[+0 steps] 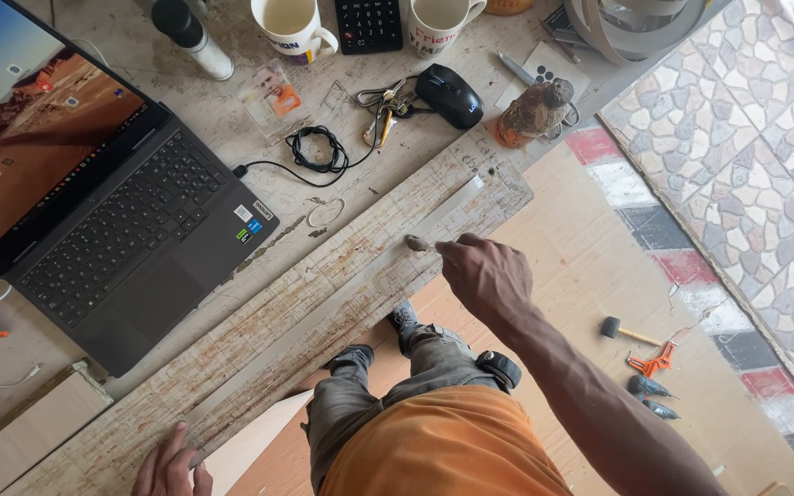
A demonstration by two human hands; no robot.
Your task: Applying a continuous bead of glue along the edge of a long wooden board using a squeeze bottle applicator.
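A long grey strip [342,303] lies along a worn, glue-stained wooden board [232,344] at the front edge of the table. My right hand [484,276] is closed on a small brush [418,243], whose tip touches the strip near its far end. Flat with its fingers spread, my left hand [172,464] presses the near end of the strip at the bottom of the view.
An open laptop [94,197] sits at the left, with a coiled black cable [316,147], keys [388,106], a black mouse [449,94], two mugs [291,26], a calculator [368,23] and a bottle [190,35] behind. A mallet [622,331] and clamps [652,363] lie on the floor.
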